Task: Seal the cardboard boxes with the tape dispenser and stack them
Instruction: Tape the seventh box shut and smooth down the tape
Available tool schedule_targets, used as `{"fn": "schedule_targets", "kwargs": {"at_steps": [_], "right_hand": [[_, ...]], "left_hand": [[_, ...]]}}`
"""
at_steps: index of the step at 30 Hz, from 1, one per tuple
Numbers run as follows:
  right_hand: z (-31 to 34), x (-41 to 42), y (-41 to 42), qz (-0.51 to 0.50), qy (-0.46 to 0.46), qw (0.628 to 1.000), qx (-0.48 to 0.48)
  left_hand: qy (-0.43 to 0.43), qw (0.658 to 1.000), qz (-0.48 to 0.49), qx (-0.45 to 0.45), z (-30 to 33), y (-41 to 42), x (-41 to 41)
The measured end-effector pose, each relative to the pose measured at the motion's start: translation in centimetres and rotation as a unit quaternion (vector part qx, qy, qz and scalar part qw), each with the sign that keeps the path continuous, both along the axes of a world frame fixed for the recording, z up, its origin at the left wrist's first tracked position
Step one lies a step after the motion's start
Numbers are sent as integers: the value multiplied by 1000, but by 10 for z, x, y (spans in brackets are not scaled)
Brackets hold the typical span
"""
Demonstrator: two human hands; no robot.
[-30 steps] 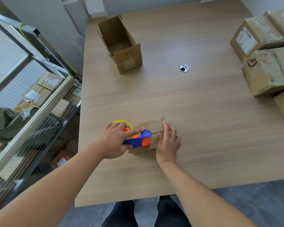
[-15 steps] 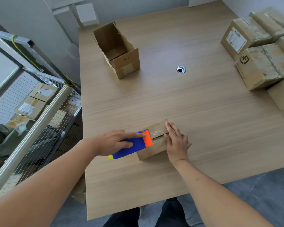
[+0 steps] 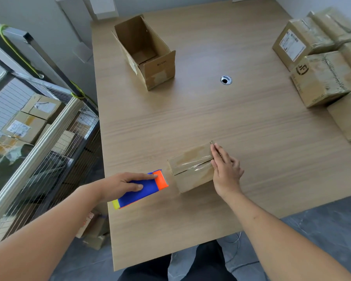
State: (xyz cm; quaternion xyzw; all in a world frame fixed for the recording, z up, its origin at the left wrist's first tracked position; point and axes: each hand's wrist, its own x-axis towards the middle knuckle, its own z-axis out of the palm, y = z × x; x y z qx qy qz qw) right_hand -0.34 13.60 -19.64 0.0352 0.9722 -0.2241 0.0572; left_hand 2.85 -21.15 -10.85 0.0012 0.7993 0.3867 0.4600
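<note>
A small cardboard box [image 3: 190,169] lies near the table's front edge, with clear tape along its top seam. My right hand [image 3: 225,173] rests flat against the box's right end, fingers straight. My left hand [image 3: 122,184] grips a blue, orange and yellow tape dispenser [image 3: 142,188], held just left of the box and apart from it. An open, empty cardboard box [image 3: 148,51] stands at the back left of the table.
Several taped boxes [image 3: 324,76] are grouped along the table's right edge. A round cable hole [image 3: 226,80] sits mid-table. A wire-mesh cart [image 3: 39,126] holding parcels stands to the left of the wooden table [image 3: 251,128].
My left hand has drawn the dispenser leftward across the box's top and off its left end, leaving tape along the seam. My right hand has stayed at the box's right end.
</note>
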Motion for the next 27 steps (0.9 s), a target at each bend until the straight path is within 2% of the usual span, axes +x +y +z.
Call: {"fn": "schedule_targets", "kwargs": {"at_steps": [3, 9, 16, 19, 23, 27], "right_hand": [[15, 5, -26, -29, -2, 997, 65], [16, 14, -90, -22, -139, 989, 54], [14, 11, -90, -2, -147, 987, 58], [15, 10, -90, -1, -152, 986, 65], [15, 9, -89, 11, -155, 986, 65], [20, -6, -83, 87, -160, 979, 87]], "left_hand": [[12, 1000, -5, 7, -10, 1, -2], [27, 999, -15, 25, -20, 5, 6], [69, 997, 3, -26, -32, 23, 9], [68, 995, -45, -55, -40, 18, 13], [88, 994, -39, -44, -37, 12, 12], [105, 988, -103, -53, -25, 1, 9]]}}
